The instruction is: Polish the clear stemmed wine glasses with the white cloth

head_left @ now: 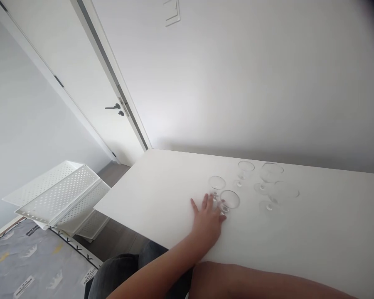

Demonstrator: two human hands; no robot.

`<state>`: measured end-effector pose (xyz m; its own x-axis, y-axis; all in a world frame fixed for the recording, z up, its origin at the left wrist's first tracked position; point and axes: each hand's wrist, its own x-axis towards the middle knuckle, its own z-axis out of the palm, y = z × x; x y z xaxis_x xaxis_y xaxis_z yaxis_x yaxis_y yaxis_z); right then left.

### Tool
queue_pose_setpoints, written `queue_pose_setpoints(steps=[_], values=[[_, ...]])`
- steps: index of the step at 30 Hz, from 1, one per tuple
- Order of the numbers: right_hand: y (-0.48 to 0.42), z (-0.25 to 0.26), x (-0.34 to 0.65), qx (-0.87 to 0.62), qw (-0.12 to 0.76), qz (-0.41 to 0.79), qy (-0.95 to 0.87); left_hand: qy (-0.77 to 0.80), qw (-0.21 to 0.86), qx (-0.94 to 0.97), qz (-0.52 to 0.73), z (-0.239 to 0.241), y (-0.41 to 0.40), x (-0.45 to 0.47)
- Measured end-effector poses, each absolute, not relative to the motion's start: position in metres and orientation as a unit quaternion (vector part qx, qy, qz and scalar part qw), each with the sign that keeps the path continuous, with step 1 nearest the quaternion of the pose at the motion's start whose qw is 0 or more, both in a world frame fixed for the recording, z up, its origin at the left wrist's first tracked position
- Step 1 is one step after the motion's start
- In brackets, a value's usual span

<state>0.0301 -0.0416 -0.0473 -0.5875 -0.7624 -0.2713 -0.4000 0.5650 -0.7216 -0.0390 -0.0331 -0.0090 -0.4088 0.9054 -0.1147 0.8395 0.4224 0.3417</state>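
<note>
Evidently the left hand (207,216) works low: it rests palm down on the white bench (324,241), fingers spread, thumb apart. Between fingertips and thumb is the foot of the near glass (230,199), just beyond and right of the hand. The hand is partly open; whether it truly pinches that foot or only touches it, I cannot tell. Reaching the foot instead of the bowl probably keeps so top-heavy a piece from tipping.

Just past the fingertips stands the far glass (217,182), close enough that the fingers may touch it too. Three more, the back glass (246,166), the wide glass (271,172) and the right-hand glass (284,189), stand beyond and to the right of the hand, clear of its reach as posed. All five appear to stand on their round feet, presumably because that is their stable side. So each mouth points up, and each long axis runs upright along the stem; the rightward lean of the outer ones looks like lens stretch.

Nearer the body than the hand, the right forearm (255,278) lies along the bench edge, perhaps as a prop; the right hand is out of sight.
</note>
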Motion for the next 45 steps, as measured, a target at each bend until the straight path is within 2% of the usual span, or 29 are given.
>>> queue_pose_setpoints(steps=[5, 12, 21, 25, 28, 32, 35, 38, 41, 45], values=[[-0.046, -0.059, 0.030, -0.345, 0.299, -0.288, 0.842, 0.890, 0.085, 0.437, 0.096, -0.009, -0.047, -0.096], [-0.042, -0.047, 0.035, -0.345, 0.348, -0.213, 0.846, 0.949, 0.052, 0.296, 0.094, -0.006, -0.025, -0.183], [-0.046, -0.046, 0.030, -0.360, 0.365, -0.198, 0.836, 0.973, 0.027, 0.197, 0.116, -0.010, 0.002, -0.213], [-0.041, -0.063, 0.025, -0.358, 0.338, -0.244, 0.835, 0.975, 0.039, 0.180, 0.124, -0.006, 0.001, -0.209], [-0.032, -0.064, 0.021, -0.339, 0.291, -0.306, 0.840, 0.976, 0.004, 0.169, 0.139, 0.001, -0.011, -0.192], [-0.026, -0.052, 0.017, -0.337, 0.271, -0.343, 0.834, 0.925, -0.136, 0.270, 0.231, 0.004, -0.025, -0.143], [-0.026, -0.046, 0.024, -0.358, 0.258, -0.350, 0.826, 0.817, -0.082, 0.505, 0.265, -0.001, -0.015, -0.096], [-0.025, -0.047, 0.039, -0.343, 0.181, -0.340, 0.857, 0.702, -0.025, 0.675, 0.225, -0.007, 0.007, -0.058], [-0.024, -0.048, 0.052, -0.322, 0.153, -0.318, 0.878, 0.654, -0.002, 0.734, 0.183, -0.008, 0.028, -0.038], [-0.027, -0.043, 0.058, -0.327, 0.146, -0.286, 0.889, 0.673, 0.061, 0.721, 0.155, -0.007, 0.046, -0.031]])
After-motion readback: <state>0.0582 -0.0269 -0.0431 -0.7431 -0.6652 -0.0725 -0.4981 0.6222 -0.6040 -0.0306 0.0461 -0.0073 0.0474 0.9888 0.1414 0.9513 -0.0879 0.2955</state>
